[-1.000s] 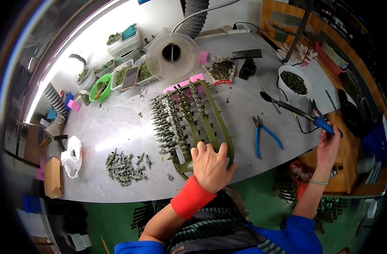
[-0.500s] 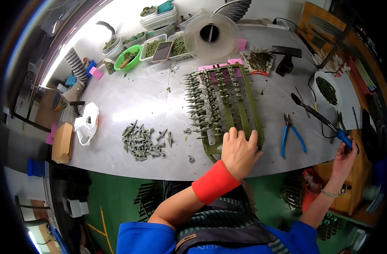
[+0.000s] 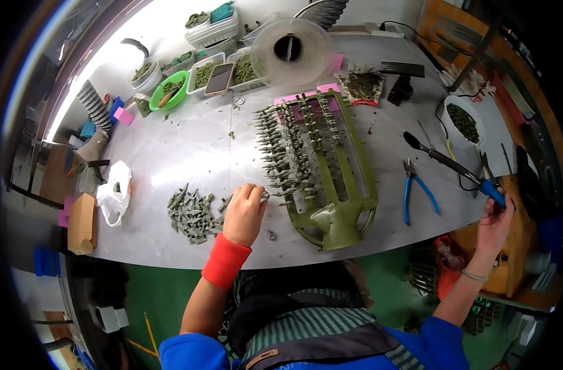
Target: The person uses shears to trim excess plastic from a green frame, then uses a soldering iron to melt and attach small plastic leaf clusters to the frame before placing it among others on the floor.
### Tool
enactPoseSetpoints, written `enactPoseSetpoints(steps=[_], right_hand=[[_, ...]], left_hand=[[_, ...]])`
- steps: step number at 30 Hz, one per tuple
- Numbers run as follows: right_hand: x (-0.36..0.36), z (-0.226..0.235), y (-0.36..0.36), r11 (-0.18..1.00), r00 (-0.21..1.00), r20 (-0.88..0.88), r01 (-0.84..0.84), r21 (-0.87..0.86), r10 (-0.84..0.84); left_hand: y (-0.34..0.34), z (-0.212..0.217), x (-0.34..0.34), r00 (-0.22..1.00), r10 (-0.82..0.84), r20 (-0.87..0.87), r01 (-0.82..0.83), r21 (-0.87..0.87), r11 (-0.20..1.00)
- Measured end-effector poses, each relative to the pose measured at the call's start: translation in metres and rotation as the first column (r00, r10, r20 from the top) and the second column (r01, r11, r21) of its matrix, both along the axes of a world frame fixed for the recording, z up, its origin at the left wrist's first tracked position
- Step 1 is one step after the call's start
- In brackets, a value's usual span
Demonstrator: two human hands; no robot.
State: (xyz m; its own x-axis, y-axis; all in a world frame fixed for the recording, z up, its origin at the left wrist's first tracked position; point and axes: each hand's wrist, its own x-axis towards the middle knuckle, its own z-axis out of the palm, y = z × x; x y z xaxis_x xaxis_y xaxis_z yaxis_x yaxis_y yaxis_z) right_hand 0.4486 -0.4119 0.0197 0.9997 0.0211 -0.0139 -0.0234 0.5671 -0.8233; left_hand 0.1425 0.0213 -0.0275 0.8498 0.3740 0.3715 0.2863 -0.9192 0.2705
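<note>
My left hand (image 3: 244, 214), with a red wristband, is over the table between a pile of small grey-green cone-shaped pieces (image 3: 195, 217) and a green plastic frame (image 3: 337, 222). Its fingers are pinched together, and a small grey-green piece (image 3: 265, 195) shows at the tips. Rows of spiky green parts (image 3: 278, 148) line the left bars of the frame. At the right edge of the table, my right hand (image 3: 497, 222) is wrapped round the blue handle of a long black-shafted tool (image 3: 451, 165), whose dark rounded tip points toward the frame.
Blue-handled pliers (image 3: 417, 188) lie right of the frame. Behind stand a clear round plastic container (image 3: 315, 52), a green bowl (image 3: 181, 98), a phone (image 3: 220, 79) on tubs, and a black stand (image 3: 401, 86). A white bucket (image 3: 463, 139) is far right; a white plastic bag (image 3: 114, 206) lies left.
My left hand has left the near end of the green frame and moved left beside the pile, its fingers pinched. My right hand keeps holding the tool. The whole view has shifted slightly.
</note>
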Motion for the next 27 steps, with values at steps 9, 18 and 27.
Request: enactPoseSetpoints(steps=[9,18,27], right_hand=[[-0.028,0.022,0.042,0.993,1.0,-0.017,0.017,-0.114,-0.019],[-0.042,0.023,0.091,0.973,0.995,0.06,-0.066,-0.223,0.082],[-0.033,0.009,0.111,0.945,0.953,0.174,-0.2,-0.259,0.249]], left_hand=[[0.036,0.002,-0.005,0.979,0.141,0.146,-0.087,-0.324,0.942],[-0.026,0.077,0.089,0.945,-0.176,0.274,0.31,-0.589,0.747],[-0.034,0.048,0.147,0.94,-0.229,0.254,0.226,0.039,0.973]])
